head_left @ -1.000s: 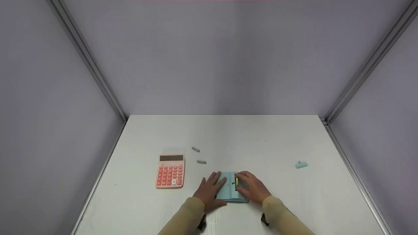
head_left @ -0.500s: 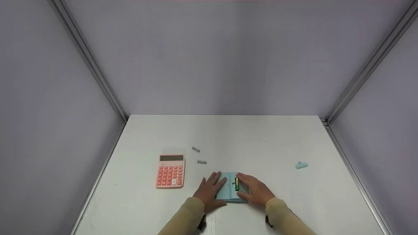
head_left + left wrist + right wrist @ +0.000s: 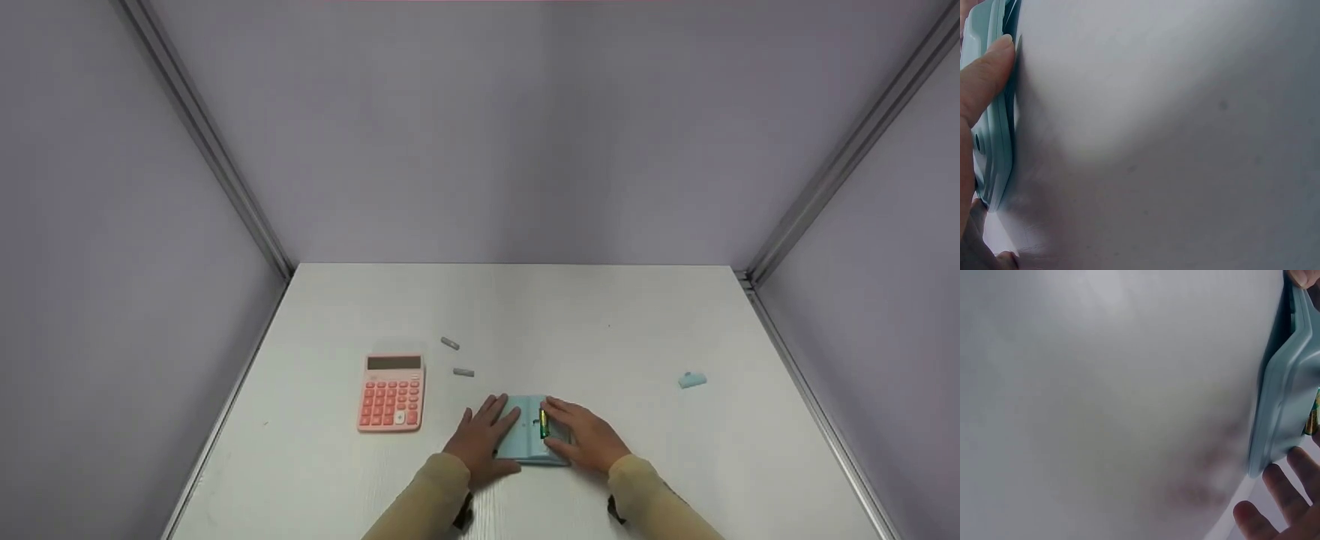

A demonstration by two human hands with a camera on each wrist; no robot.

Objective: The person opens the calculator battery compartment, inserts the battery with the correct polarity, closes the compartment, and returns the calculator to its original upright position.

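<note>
In the middle near the front, a light blue calculator (image 3: 525,442) lies back side up. Spread over its left part, my left hand (image 3: 480,442) rests with straight fingers, and its thumb (image 3: 995,67) presses the near edge. A green and gold battery (image 3: 544,424) lies lengthwise at the open slot in the calculator's back. My right hand (image 3: 589,439) pinches it by its two ends between thumb and index finger. The right wrist view shows one end of the battery (image 3: 1312,421) at a fingertip, with the other fingers (image 3: 1286,492) fanned by the calculator's edge.
A pink calculator (image 3: 391,394) lies face up at the left. Two grey batteries (image 3: 450,343) lie on the white table (image 3: 600,300) beyond the hands. Off to the right is a small light blue battery cover (image 3: 692,379). Grey walls border the table.
My right hand has shifted slightly right, and more of the battery's green side shows between its fingers. My left hand and the blue calculator have stayed in place.
</note>
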